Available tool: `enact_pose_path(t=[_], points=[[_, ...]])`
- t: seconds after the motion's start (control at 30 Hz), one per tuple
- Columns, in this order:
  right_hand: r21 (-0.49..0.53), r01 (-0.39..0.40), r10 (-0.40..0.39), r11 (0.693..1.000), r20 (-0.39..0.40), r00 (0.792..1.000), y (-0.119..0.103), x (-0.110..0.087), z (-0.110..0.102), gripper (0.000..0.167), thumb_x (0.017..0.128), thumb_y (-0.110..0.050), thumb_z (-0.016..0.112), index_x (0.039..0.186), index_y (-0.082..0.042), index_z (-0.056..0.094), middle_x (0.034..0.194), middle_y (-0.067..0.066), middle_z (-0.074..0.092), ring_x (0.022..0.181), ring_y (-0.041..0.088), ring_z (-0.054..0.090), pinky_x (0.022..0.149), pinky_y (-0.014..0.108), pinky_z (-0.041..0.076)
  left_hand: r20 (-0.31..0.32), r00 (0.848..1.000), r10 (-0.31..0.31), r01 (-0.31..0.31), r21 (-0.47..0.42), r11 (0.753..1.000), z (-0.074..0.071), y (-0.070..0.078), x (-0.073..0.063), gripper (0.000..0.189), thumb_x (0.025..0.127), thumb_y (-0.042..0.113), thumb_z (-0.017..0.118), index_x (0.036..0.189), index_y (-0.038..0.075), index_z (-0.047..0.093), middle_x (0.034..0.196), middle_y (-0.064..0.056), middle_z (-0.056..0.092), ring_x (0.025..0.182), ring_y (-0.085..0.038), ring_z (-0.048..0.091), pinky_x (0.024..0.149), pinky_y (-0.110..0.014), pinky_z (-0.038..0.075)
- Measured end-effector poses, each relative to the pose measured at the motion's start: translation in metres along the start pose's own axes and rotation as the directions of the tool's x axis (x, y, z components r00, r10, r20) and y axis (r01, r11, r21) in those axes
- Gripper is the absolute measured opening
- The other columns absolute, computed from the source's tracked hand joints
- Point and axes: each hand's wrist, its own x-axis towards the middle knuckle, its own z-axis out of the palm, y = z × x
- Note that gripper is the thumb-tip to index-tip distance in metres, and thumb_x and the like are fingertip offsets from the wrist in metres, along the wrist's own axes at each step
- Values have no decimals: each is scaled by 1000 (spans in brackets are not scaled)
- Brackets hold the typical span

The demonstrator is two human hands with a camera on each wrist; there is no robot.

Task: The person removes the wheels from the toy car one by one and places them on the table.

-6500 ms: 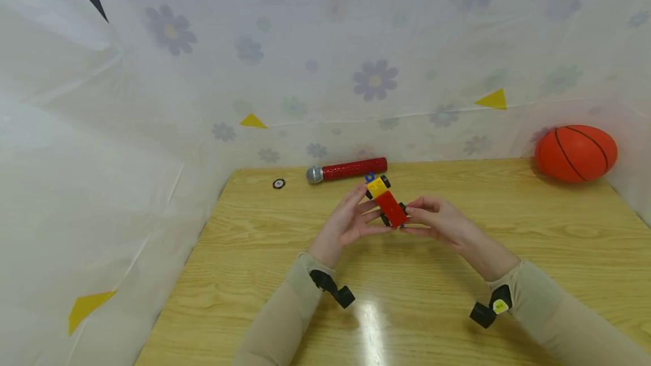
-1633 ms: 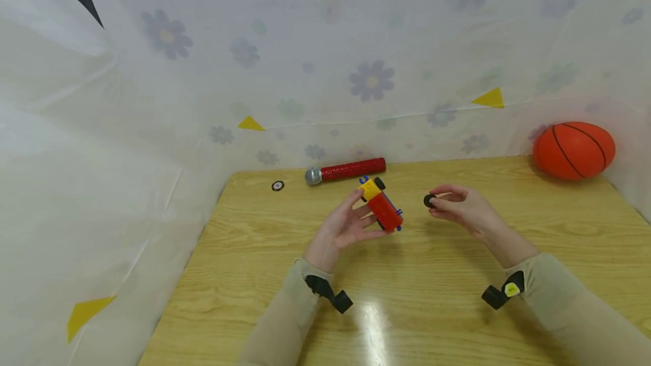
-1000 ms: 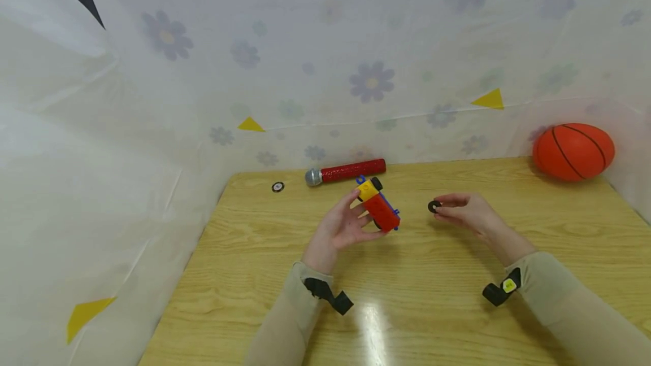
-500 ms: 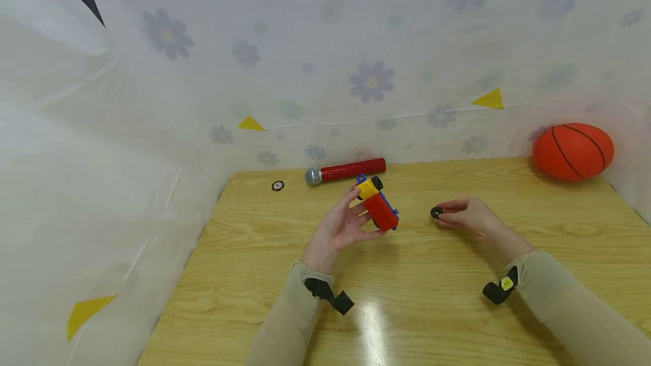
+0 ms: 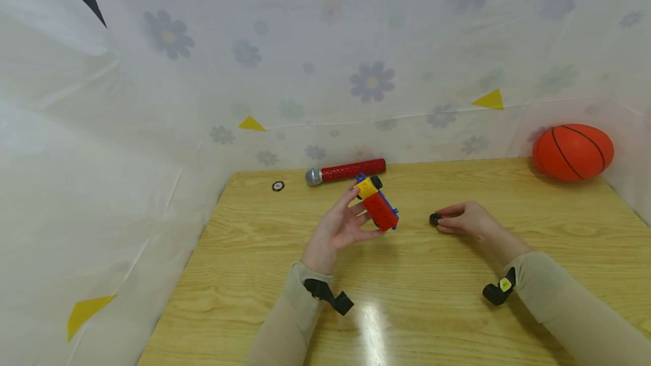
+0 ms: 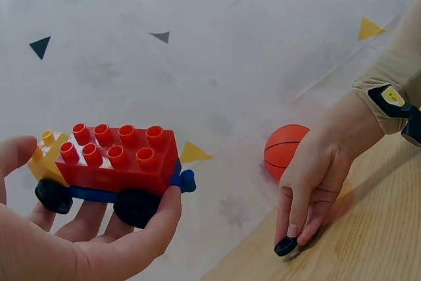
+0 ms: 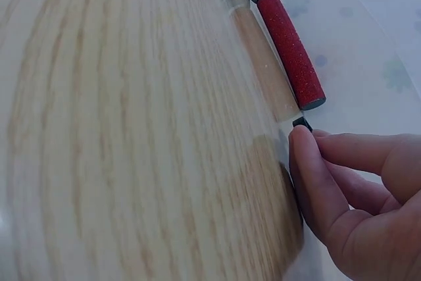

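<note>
My left hand (image 5: pixel 342 227) holds up a toy truck (image 5: pixel 379 209), gripped between thumb and fingers at its two ends. The truck has a red studded brick (image 6: pixel 118 166), a yellow block (image 6: pixel 49 159) at the front and a blue base. Two black wheels sit on its near side in the left wrist view. In the head view a bare blue axle stub pokes out at the rear right. To the right, my right hand (image 5: pixel 470 222) pinches a loose black toy wheel (image 5: pixel 434 218) between thumb and fingertips, low over the table. Fingers mostly hide this wheel in the right wrist view.
Behind the truck, a red microphone (image 5: pixel 351 171) with a silver head lies along the wooden table's (image 5: pixel 407 287) back edge. A small round black-and-white disc (image 5: pixel 277 186) lies left of it. An orange basketball (image 5: pixel 573 152) rests at the back right, against the flowered sheet (image 5: pixel 325 61).
The wheel has come off the truck's rear right side into my right hand, which has moved right and then down towards the table. The left hand keeps hold of the truck, shifting only slightly.
</note>
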Motion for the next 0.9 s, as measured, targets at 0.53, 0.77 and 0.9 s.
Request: enact_pose_path(t=[0.53,0.77,0.9], points=[[-41,-2,3,999,10,1000,2,2,2,55,93,5,61,139,23,36,119,22,65,88,11,73,85,30,59,28,999,35,-37,48,998,-1,2,0,53,104,36,49,152,37,27,157,-14,34,143,-32,34,111,-73,22],[-35,-5,5,999,6,1000,1,1,3,57,93,6,61,140,22,34,106,8,67,87,10,72,85,29,59,53,998,45,-50,100,994,-3,6,1,47,104,34,47,150,36,33,156,-11,35,139,-31,36,110,-75,22],[-40,-5,5,999,5,1000,1,1,2,58,93,6,61,142,21,33,106,9,64,87,9,72,85,29,59,74,996,50,-60,140,988,-3,10,1,46,105,32,46,149,35,35,157,-10,35,139,-31,35,109,-75,22]])
